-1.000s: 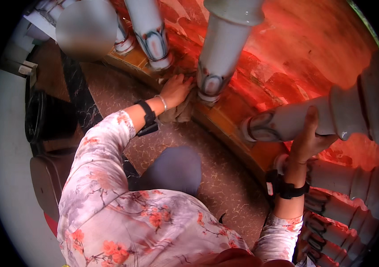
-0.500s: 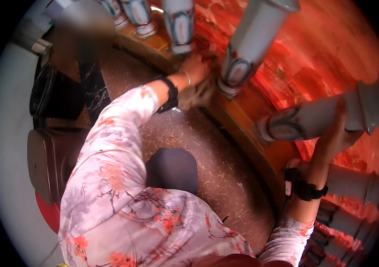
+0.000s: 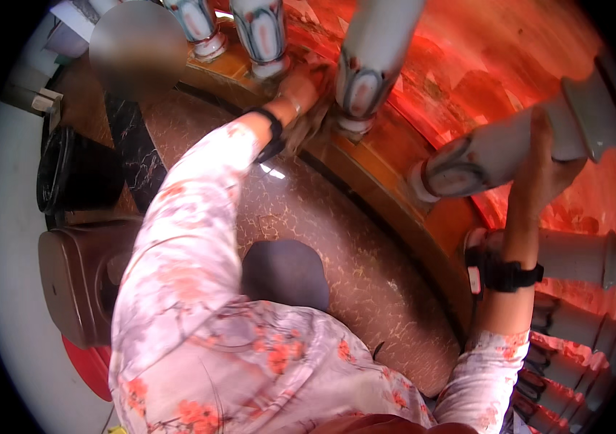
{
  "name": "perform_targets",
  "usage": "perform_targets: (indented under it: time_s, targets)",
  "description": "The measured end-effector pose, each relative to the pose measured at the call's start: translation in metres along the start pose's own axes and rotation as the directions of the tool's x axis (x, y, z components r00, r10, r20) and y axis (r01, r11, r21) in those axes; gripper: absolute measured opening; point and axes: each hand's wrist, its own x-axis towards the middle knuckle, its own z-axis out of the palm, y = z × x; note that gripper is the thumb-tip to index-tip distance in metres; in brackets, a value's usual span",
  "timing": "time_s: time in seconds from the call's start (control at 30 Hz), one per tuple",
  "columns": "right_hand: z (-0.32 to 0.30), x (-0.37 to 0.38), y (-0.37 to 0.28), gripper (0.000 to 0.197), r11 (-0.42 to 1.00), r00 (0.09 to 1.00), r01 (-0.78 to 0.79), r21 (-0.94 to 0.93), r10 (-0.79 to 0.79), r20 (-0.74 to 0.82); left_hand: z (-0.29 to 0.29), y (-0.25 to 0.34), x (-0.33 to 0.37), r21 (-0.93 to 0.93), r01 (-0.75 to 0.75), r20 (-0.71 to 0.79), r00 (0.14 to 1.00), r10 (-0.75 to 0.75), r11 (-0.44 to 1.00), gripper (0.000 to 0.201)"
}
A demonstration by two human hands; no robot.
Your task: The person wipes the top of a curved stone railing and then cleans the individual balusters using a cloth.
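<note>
My left hand [image 3: 303, 90] is closed on a brownish cloth [image 3: 309, 129], which hangs over the edge of the orange-brown ledge [image 3: 366, 160]. Motion smears these fingers, and part of them is hidden. Just right of that hand rises a pale baluster [image 3: 376, 54], painted with dark petal shapes near its foot. My right hand [image 3: 543, 170] grips the upper part of another pale baluster [image 3: 489, 155], thumb along it and fingers partly hidden behind. Both wrists wear black straps.
More balusters [image 3: 259, 36] line the curved ledge, and several stand at the lower right. Red patterned surface [image 3: 460, 87] shows behind them. Left are a black bin [image 3: 80, 170], a brown plastic container [image 3: 80, 278] and a person with a blurred head [image 3: 138, 50]. Brown marbled floor [image 3: 286, 210] lies below.
The whole view has shifted a little, so the balusters sit farther left and higher. My left hand stays by the ledge with the cloth; my right hand keeps its grip on the baluster.
</note>
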Motion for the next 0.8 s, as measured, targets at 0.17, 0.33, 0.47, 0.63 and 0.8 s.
perform_targets:
  time_s: [0.17,0.33,0.47,0.63,0.8]
  targets:
    - [-0.009,0.008,0.011,0.063,0.997,0.998,0.062,0.041,-0.061,-0.022,-0.012,0.078,-0.085,0.096,-0.153,0.119,0.983,0.141,0.984,0.031]
    - [-0.013,0.007,0.008,0.067,0.999,0.997,0.025,0.036,-0.028,0.067,-0.011,0.168,-0.079,-0.183,-0.197,-0.045,0.98,0.192,0.963,0.025]
    - [-0.007,0.003,-0.007,0.065,0.999,0.998,-0.017,0.033,0.015,0.059,0.062,0.182,-0.032,-0.147,-0.179,-0.177,0.972,0.152,0.973,0.027]
    - [-0.01,0.0,0.002,0.064,0.996,0.996,0.091,-0.026,-0.09,0.018,0.083,0.186,0.078,0.313,0.124,0.134,0.976,-0.173,0.942,0.025]
    - [-0.012,0.001,0.009,0.069,1.0,0.995,0.0,0.031,-0.003,0.104,0.084,0.183,0.074,0.34,0.021,0.23,0.967,-0.105,0.94,0.024]
